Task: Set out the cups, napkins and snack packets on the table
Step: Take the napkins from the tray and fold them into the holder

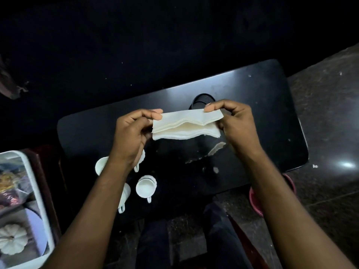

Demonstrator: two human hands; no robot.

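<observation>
I hold a stack of white paper napkins (185, 125) above the black table (262, 117), one end in each hand. My left hand (134, 133) pinches its left end, my right hand (233, 123) pinches its right end. The stack gapes slightly in the middle. Several white cups stand on the table's near left part: one upright (146, 188), one partly behind my left forearm (125, 197), one further back (101, 165), another mostly hidden by my left wrist (140, 162).
A black round holder (202, 100) stands on the table just behind the napkins. At the left a white tray (29, 181) holds snack packets and a pale ribbed object (12, 238). A dark red bowl (254, 200) sits on the stone floor at the right.
</observation>
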